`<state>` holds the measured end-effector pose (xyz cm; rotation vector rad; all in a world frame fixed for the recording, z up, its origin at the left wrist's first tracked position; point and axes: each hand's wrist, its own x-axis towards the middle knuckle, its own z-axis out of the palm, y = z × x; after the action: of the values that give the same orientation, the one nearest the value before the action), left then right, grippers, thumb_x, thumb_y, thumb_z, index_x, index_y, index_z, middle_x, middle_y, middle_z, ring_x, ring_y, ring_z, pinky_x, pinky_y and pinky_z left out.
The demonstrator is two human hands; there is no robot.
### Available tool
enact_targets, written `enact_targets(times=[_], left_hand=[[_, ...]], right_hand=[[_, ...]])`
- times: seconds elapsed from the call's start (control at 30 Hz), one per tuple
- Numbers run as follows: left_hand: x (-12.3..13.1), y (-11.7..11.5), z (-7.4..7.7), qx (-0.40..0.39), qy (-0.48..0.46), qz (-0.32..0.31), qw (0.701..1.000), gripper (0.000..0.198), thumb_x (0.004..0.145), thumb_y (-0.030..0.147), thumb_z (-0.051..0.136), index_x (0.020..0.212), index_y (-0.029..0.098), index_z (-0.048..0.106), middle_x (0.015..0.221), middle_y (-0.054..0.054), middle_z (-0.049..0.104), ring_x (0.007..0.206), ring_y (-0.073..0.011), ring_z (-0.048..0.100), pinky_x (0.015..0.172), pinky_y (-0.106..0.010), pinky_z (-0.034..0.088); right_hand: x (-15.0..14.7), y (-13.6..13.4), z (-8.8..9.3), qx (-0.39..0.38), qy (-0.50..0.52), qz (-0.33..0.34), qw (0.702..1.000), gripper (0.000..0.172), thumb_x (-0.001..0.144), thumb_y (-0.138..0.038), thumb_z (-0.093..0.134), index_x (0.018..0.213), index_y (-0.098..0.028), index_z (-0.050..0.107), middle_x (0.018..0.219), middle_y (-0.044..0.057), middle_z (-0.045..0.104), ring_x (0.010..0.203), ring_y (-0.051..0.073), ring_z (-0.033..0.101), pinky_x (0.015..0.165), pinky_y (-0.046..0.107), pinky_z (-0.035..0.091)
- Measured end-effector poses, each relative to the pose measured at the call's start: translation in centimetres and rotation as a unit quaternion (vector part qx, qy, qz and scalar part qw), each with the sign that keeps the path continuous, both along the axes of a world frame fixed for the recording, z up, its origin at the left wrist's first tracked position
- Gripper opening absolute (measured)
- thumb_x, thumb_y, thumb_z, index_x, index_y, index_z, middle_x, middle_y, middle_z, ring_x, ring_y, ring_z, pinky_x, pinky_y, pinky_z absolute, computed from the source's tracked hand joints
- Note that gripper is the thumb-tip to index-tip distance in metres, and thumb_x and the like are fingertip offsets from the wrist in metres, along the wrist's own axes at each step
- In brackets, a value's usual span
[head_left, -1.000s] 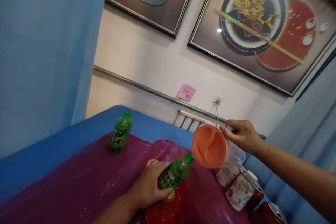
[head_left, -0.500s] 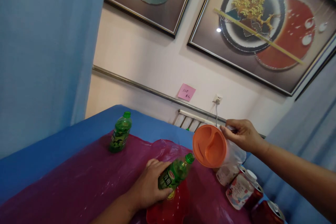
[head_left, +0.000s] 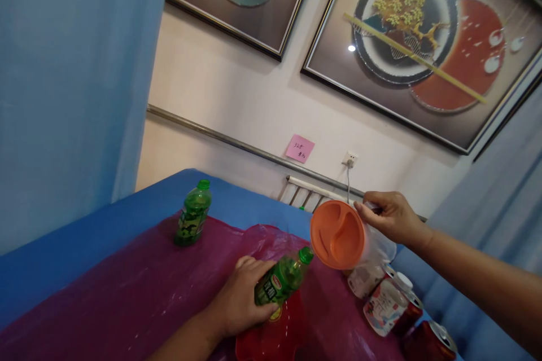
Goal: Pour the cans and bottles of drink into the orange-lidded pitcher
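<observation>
The left hand (head_left: 243, 299) is wrapped around a green-capped bottle (head_left: 282, 282), tilted with its cap up and to the right; the palm hides part of its label and lower end. The bottle is in front of a red dish (head_left: 271, 338), which the lower edge cuts off; whether the 2 touch, I cannot tell.

The right hand (head_left: 393, 219) grips a clear pitcher (head_left: 375, 245), its orange lid (head_left: 337, 235) facing the camera. The fingers cover most of the handle, and the lid hides much of the body.

Behind and below the pitcher, 2 labelled containers and at least 3 cans crowd together, partly covering each other; the nearest can (head_left: 432, 341) runs out of frame. Another green bottle (head_left: 193, 214) stands upright, well apart, on the purple sheet (head_left: 139, 293). The pink note's (head_left: 300, 148) handwriting is too small to read.
</observation>
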<state>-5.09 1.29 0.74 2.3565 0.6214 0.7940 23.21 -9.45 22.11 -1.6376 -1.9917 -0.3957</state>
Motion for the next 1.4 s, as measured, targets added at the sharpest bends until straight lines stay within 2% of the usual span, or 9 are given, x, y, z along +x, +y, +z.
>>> enact_targets(times=[0.53, 1.4], left_hand=[[-0.01, 0.02, -0.18, -0.010, -0.003, -0.005, 1.000, 0.061, 0.063, 0.024, 0.079, 0.121, 0.023, 0.062, 0.108, -0.004, 0.069, 0.101, -0.0275, 0.057, 0.103, -0.047, 0.034], [-0.10, -0.30, 0.59, -0.015, 0.010, -0.004, 1.000, 0.059, 0.063, 0.025, 0.077, 0.121, 0.025, 0.064, 0.105, -0.003, 0.070, 0.100, -0.0276, 0.059, 0.100, -0.045, 0.037]], right_hand=[[-0.25, -0.22, 0.10, 0.004, 0.005, 0.001, 1.000, 0.047, 0.090, -0.042, 0.057, 0.059, -0.023, 0.026, 0.059, -0.006, 0.019, 0.053, 0.009, 0.019, 0.046, 0.026, 0.015], [-0.03, -0.26, -0.10, -0.003, 0.002, -0.015, 1.000, 0.048, 0.090, -0.045, 0.056, 0.058, -0.023, 0.027, 0.058, -0.006, 0.020, 0.053, 0.009, 0.020, 0.047, 0.026, 0.016]])
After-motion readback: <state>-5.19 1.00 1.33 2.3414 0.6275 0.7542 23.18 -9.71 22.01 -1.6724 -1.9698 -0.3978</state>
